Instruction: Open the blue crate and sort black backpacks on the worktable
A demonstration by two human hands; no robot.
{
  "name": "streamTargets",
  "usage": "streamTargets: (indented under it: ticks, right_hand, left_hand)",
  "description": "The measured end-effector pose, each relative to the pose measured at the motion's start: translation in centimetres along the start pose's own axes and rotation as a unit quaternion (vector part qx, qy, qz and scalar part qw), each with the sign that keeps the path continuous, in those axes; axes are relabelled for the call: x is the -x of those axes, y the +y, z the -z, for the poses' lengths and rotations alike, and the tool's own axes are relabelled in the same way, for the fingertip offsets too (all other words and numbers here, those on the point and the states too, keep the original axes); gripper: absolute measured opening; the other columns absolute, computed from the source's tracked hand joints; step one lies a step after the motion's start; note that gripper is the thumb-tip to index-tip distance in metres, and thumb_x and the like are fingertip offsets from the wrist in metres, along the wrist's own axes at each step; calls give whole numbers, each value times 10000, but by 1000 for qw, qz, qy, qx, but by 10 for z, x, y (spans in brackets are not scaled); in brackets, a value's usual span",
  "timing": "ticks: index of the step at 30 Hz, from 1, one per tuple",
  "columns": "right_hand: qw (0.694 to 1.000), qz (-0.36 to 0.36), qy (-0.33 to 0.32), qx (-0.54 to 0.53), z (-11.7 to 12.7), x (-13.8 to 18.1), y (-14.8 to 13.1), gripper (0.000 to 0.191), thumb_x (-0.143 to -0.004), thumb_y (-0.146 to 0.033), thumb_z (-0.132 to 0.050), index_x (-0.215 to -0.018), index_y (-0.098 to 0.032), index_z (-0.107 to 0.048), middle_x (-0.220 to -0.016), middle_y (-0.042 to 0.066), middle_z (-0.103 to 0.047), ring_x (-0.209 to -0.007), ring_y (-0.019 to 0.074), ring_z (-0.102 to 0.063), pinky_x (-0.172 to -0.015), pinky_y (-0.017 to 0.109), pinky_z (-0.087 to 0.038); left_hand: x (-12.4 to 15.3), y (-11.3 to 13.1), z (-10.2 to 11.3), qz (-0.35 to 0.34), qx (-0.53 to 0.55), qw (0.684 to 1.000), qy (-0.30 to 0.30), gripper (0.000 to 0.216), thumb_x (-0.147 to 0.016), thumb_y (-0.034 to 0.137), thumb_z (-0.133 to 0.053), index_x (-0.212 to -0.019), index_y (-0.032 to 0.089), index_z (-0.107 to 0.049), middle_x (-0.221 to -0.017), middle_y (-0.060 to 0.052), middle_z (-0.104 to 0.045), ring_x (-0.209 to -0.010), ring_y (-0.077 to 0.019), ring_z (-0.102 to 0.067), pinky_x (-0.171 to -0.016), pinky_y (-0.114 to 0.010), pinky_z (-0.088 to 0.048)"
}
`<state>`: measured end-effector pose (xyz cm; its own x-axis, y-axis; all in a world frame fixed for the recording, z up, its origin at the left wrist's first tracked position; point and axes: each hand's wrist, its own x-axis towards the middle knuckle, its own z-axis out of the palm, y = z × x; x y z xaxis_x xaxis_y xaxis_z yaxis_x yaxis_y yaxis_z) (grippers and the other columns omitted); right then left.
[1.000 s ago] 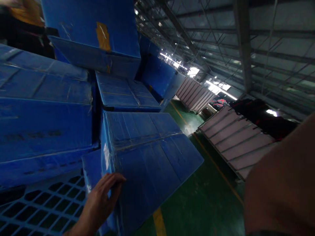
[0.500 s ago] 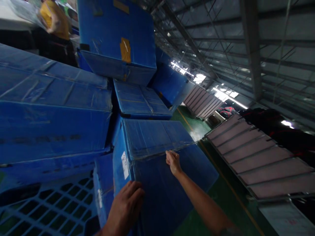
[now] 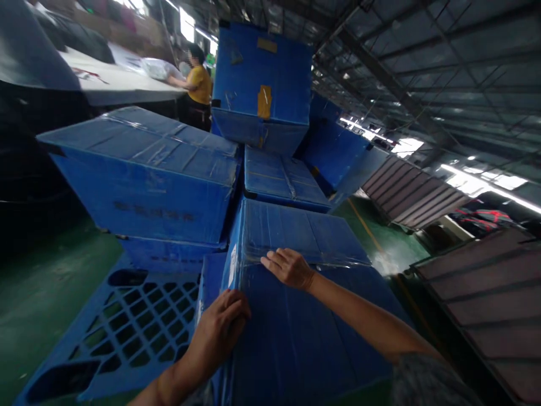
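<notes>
A large blue box point(image 3: 304, 332) lies right in front of me, with clear tape along the seam of its top and a white label point(image 3: 232, 265) on its left side. My left hand point(image 3: 222, 321) is closed over the box's near left edge, its fingertips partly hidden. On the taped seam rests my right hand point(image 3: 289, 268), fingers stretched out over the top and holding nothing.
A blue lattice pallet point(image 3: 139, 321) sits on the green floor at left. More blue boxes point(image 3: 169, 192) are stacked behind it and farther back point(image 3: 262, 73). Slatted carts point(image 3: 486, 299) stand along the right. A person in yellow point(image 3: 199, 84) is at a white table point(image 3: 127, 93).
My view has swung left, bringing more of the pallet and table into sight. My right hand has moved left along the seam and gone from closed to outstretched fingers. The left hand stays at the edge.
</notes>
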<state>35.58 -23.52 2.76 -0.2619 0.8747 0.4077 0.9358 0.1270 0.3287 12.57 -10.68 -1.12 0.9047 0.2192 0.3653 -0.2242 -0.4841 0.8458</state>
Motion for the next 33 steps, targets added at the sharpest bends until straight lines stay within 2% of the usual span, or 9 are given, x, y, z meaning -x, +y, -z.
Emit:
streamTargets:
  ticks: [7, 11, 13, 16, 20, 21, 26, 30, 33]
  right_hand:
    - [995, 49, 63, -51, -22, 0, 4, 79, -966, -101, -568, -971, -86, -646, -835, 57, -662, -729, 164, -553, -625, 292, -430]
    - [994, -42, 31, -98, -33, -7, 1, 221, -991, -113, -500, -809, -124, -626, -739, 49, -605, -698, 178, -541, -641, 302, -423]
    - [967, -157, -15, -201, -36, -11, 2, 220, -995, -150, -508, -810, -132, -626, -785, 61, -621, -755, 183, -573, -711, 298, -441]
    - [883, -297, -71, -356, -38, -16, 12, 154, -963, -146, -571, -824, -144, -638, -851, 51, -662, -816, 166, -611, -783, 274, -448]
    - [845, -316, -99, -420, -38, -22, 27, 128, -925, -119, -615, -808, -146, -661, -776, 8, -679, -757, 140, -632, -711, 227, -452]
    - [841, -314, -106, -428, -37, -23, 29, 126, -929, -134, -616, -813, -144, -664, -763, 4, -676, -740, 137, -632, -689, 221, -450]
    - [880, -246, -60, -401, -25, -11, 18, 262, -1024, -306, -499, -869, -152, -642, -853, 36, -659, -797, 151, -631, -728, 242, -452]
    - [935, -191, 13, -298, -30, 29, 22, 426, -987, -593, -445, -974, -205, -620, -909, 32, -650, -845, 184, -652, -716, 269, -454]
    - [958, -189, 85, -198, -40, 63, 32, 490, -979, -636, -363, -851, -210, -568, -798, 25, -628, -732, 181, -636, -624, 274, -428]
  left_hand:
    - [3, 3, -4, 18, -16, 1000, 11, 245, -991, 124, -387, -836, 188, -565, -911, -16, -565, -879, -141, -527, -817, -282, -411]
    - [-5, 14, -3, 34, -105, 994, 16, 190, -958, 121, -422, -967, 213, -588, -986, -23, -579, -919, -168, -550, -836, -309, -436]
    - [-19, 15, -2, 43, -170, 984, 42, 189, -946, 169, -497, -1120, 213, -558, -1093, -51, -574, -1005, -209, -548, -900, -353, -446]
    - [-52, 3, -1, 57, -243, 966, 66, 356, -910, 287, -650, -1210, 156, -509, -1168, -105, -549, -1097, -268, -513, -973, -414, -436]
    - [-94, -15, 0, 80, -291, 953, 24, 67, -950, 209, -569, -928, 148, -581, -963, -82, -580, -952, -250, -520, -897, -390, -429]
    - [-99, -16, 0, 76, -294, 953, 13, 124, -967, 177, -515, -860, 155, -573, -914, -74, -579, -905, -240, -517, -873, -384, -422]
    - [-102, -14, -4, 52, -308, 950, 0, 243, -947, 56, -416, -763, 156, -539, -808, -61, -575, -774, -211, -508, -770, -358, -402]
    - [-101, -18, -9, 95, -281, 955, 22, 247, -947, 55, -387, -765, 154, -521, -842, -67, -588, -820, -210, -523, -766, -345, -396]
    - [-103, -18, -11, 131, -258, 956, 35, 276, -969, 68, -330, -786, 150, -520, -889, -90, -589, -863, -221, -512, -810, -360, -395]
